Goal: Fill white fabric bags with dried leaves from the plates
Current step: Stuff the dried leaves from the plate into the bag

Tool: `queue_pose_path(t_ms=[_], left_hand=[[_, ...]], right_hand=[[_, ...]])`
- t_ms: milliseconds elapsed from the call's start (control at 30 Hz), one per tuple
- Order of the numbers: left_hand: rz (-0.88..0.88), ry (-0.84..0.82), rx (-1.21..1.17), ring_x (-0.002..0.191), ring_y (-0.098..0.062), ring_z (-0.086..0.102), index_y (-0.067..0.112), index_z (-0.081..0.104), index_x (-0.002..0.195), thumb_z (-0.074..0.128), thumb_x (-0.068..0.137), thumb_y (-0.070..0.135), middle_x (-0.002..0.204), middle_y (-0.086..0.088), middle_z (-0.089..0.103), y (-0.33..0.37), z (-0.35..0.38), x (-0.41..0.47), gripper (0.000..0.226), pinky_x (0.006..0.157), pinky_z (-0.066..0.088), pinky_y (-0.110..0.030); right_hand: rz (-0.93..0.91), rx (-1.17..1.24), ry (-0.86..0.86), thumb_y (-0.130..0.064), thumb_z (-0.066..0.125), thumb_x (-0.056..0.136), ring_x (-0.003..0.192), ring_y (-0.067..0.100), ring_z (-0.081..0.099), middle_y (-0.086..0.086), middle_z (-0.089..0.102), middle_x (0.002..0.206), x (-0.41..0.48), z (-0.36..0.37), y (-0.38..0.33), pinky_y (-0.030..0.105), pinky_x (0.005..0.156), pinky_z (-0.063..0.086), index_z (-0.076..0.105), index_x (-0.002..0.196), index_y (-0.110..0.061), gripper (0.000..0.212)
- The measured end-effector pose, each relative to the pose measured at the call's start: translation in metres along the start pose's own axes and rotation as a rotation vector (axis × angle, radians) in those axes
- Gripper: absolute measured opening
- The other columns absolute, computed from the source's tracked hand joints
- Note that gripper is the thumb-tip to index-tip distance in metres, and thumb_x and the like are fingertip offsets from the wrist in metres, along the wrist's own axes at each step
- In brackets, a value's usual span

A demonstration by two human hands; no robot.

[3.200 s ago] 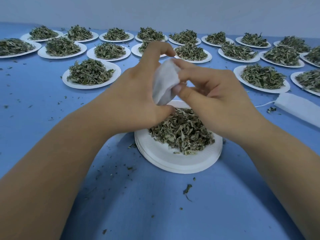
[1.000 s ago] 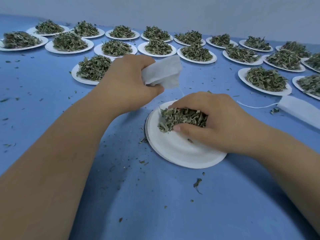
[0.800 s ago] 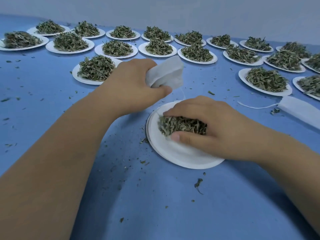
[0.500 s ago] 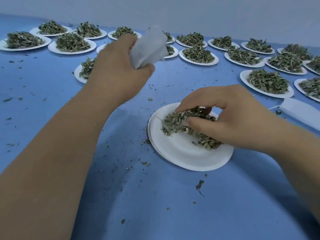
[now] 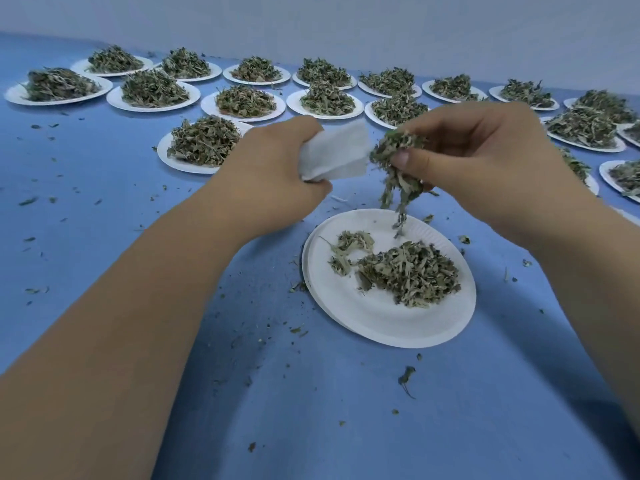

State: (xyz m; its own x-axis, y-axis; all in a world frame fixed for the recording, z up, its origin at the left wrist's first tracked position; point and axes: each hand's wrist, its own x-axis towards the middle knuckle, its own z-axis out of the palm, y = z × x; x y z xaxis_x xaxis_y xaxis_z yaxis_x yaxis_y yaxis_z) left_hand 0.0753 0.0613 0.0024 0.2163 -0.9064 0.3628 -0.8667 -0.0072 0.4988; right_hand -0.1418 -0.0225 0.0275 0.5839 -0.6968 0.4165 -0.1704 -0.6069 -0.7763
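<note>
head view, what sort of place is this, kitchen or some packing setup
Probably a hand-packing bench for herbal sachets, not a kitchen: rows of paper plates with portioned dried leaves cover a blue table, and the left hand holds a white fabric bag while the right hand grips a bunch.

A blue tabletop [image 5: 86, 237] filled the scene, running far back to a plain pale grey wall [image 5: 346, 26].

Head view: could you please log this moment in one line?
left hand grips white fabric bag | right hand pinches dried green leaves beside it | round white paper plate below holds more
</note>
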Motion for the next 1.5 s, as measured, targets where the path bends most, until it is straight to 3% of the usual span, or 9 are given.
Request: queue_pose_path(t_ms=[67, 167, 300, 600, 833, 967, 1100, 1300, 1500], left_hand=[[0.016, -0.01, -0.012, 0.09, -0.021, 0.054, 0.026, 0.059, 0.117, 0.075, 0.086, 0.031, 0.1, 0.006, 0.059, 0.001, 0.002, -0.001, 0.036, 0.069, 0.04, -0.031], [0.021, -0.02, -0.052, 0.084, -0.019, 0.053, 0.028, 0.058, 0.111, 0.076, 0.085, 0.032, 0.091, 0.011, 0.057, 0.003, 0.003, -0.001, 0.032, 0.065, 0.043, -0.029], [0.068, -0.081, -0.024, 0.084, -0.022, 0.054, 0.025, 0.057, 0.104, 0.075, 0.085, 0.024, 0.092, 0.007, 0.058, 0.002, 0.003, -0.002, 0.027, 0.064, 0.042, -0.032], [0.021, -0.068, -0.118, 0.085, -0.014, 0.054, 0.032, 0.058, 0.103, 0.084, 0.078, 0.019, 0.093, 0.015, 0.058, -0.004, 0.0, 0.0, 0.038, 0.067, 0.04, -0.021], [0.034, -0.107, -0.139, 0.086, 0.004, 0.056, 0.042, 0.057, 0.097, 0.084, 0.075, 0.009, 0.091, 0.02, 0.059, -0.008, -0.009, -0.002, 0.048, 0.064, 0.038, -0.02], [0.089, -0.154, -0.098, 0.082, 0.013, 0.054, 0.045, 0.056, 0.102, 0.082, 0.078, 0.012, 0.092, 0.024, 0.06, -0.002, -0.002, -0.003, 0.049, 0.062, 0.035, -0.012], [0.108, -0.16, -0.07, 0.081, 0.015, 0.053, 0.042, 0.056, 0.105, 0.083, 0.076, 0.018, 0.09, 0.024, 0.059, -0.002, 0.0, -0.002, 0.046, 0.056, 0.034, -0.002], [0.122, -0.182, -0.063, 0.081, 0.001, 0.055, 0.038, 0.055, 0.104, 0.077, 0.08, 0.029, 0.089, 0.016, 0.059, -0.002, 0.002, -0.004, 0.034, 0.059, 0.037, -0.022], [0.158, -0.143, -0.08, 0.072, -0.006, 0.057, 0.031, 0.062, 0.099, 0.075, 0.082, 0.035, 0.083, 0.01, 0.063, 0.007, 0.007, -0.005, 0.022, 0.056, 0.039, -0.021]], right_hand=[[-0.014, -0.02, -0.006, -0.019, 0.081, 0.086, 0.08, 0.031, 0.073, 0.001, 0.078, 0.084, 0.005, -0.003, -0.002, 0.041, 0.075, 0.061, 0.08, 0.094, -0.029, 0.013], [-0.028, -0.206, -0.182, -0.018, 0.079, 0.088, 0.078, 0.006, 0.073, -0.013, 0.076, 0.082, 0.008, -0.001, -0.008, 0.017, 0.071, 0.057, 0.079, 0.094, -0.028, 0.012], [-0.034, -0.204, -0.118, -0.022, 0.08, 0.086, 0.076, 0.005, 0.071, -0.012, 0.075, 0.084, 0.012, 0.005, -0.007, 0.012, 0.064, 0.052, 0.078, 0.092, -0.033, 0.013], [0.105, 0.07, -0.08, -0.01, 0.079, 0.086, 0.062, 0.005, 0.066, -0.009, 0.073, 0.07, 0.006, -0.005, 0.013, 0.015, 0.065, 0.053, 0.077, 0.089, -0.027, 0.017], [0.144, 0.225, -0.023, -0.023, 0.083, 0.076, 0.061, 0.015, 0.061, -0.004, 0.064, 0.065, 0.001, -0.005, 0.013, 0.029, 0.07, 0.054, 0.081, 0.087, -0.029, 0.013], [0.081, 0.073, -0.001, -0.011, 0.08, 0.085, 0.062, 0.012, 0.067, -0.001, 0.075, 0.074, -0.007, 0.011, 0.001, 0.028, 0.065, 0.059, 0.078, 0.093, -0.024, 0.015], [0.042, -0.138, 0.086, -0.018, 0.08, 0.08, 0.073, 0.016, 0.069, -0.004, 0.074, 0.083, -0.012, 0.021, -0.004, 0.035, 0.073, 0.059, 0.068, 0.09, -0.023, 0.017], [-0.011, -0.243, 0.066, -0.03, 0.085, 0.077, 0.062, -0.006, 0.06, -0.018, 0.07, 0.078, -0.016, 0.021, -0.004, 0.012, 0.066, 0.043, 0.072, 0.085, -0.027, 0.016], [-0.046, -0.176, 0.0, -0.032, 0.08, 0.075, 0.073, 0.008, 0.066, -0.009, 0.069, 0.088, -0.016, 0.019, -0.006, 0.031, 0.073, 0.056, 0.073, 0.082, -0.043, 0.015]])
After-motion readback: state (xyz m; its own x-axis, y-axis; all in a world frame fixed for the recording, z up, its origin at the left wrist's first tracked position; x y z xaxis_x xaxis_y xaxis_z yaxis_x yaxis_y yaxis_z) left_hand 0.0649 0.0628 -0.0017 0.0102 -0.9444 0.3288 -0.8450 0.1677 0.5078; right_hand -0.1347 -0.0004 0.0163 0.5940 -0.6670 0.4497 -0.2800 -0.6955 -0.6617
